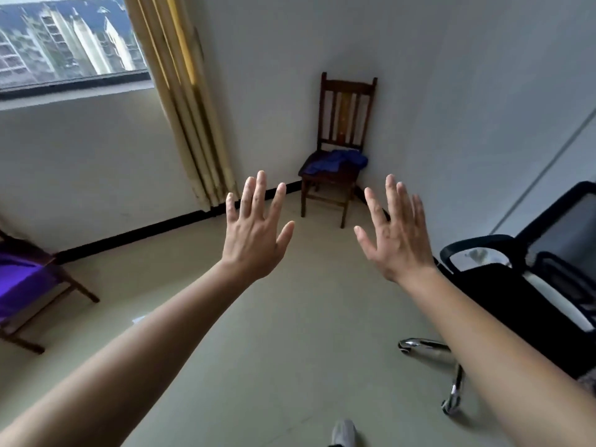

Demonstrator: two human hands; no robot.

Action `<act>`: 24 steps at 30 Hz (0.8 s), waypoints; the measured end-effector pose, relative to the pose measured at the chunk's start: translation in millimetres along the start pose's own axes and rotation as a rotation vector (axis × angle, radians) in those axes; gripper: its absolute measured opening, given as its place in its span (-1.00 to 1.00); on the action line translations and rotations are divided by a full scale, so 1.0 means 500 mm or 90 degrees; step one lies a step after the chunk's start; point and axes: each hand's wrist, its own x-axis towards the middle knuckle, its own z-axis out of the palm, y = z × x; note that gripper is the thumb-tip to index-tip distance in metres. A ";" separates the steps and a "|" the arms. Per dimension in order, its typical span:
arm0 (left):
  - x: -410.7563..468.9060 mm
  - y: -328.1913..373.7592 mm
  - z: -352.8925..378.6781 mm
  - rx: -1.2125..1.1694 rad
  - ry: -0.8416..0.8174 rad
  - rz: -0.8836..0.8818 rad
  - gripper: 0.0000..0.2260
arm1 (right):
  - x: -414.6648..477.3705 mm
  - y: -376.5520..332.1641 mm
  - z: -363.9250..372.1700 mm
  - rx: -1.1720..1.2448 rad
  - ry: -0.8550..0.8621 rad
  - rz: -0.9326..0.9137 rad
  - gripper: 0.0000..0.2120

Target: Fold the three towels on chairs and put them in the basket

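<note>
Both hands [254,233] empty, blue towel [335,161] seemingly beyond

A person's bare left hand [254,235] and right hand [395,238] are showing sleeveless forearms, one foot wearing a grey shoe [344,433].

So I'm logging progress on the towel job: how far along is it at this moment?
Nothing looks done yet. The blue towel lies crumpled on the wooden chair in the corner, and a purple one is spread on the chair at the left edge. Nothing is in hand: left hand and right hand are raised, open and empty. All the folding is left; a third towel and the basket are not in view.
</note>
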 end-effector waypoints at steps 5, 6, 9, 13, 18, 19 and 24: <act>0.264 0.049 0.130 -0.009 -0.009 0.026 -0.39 | 0.185 0.156 0.127 -0.011 -0.022 0.043 -0.31; 0.311 0.054 0.150 -0.018 -0.008 0.016 -0.39 | 0.223 0.179 0.148 -0.003 -0.029 0.053 -0.31; 0.470 0.063 0.197 -0.024 -0.024 0.007 -0.39 | 0.370 0.253 0.204 -0.002 -0.060 0.042 -0.31; 0.638 0.036 0.236 -0.021 -0.026 -0.011 -0.40 | 0.559 0.306 0.255 -0.004 -0.073 0.049 -0.31; 0.828 -0.031 0.328 -0.028 -0.023 -0.036 -0.40 | 0.765 0.343 0.360 -0.006 -0.083 0.010 -0.32; 0.867 -0.045 0.349 -0.034 -0.023 -0.040 -0.39 | 0.805 0.349 0.384 -0.010 -0.083 0.009 -0.32; 1.096 -0.127 0.473 -0.050 -0.036 -0.036 -0.39 | 1.024 0.381 0.526 -0.030 -0.092 0.006 -0.32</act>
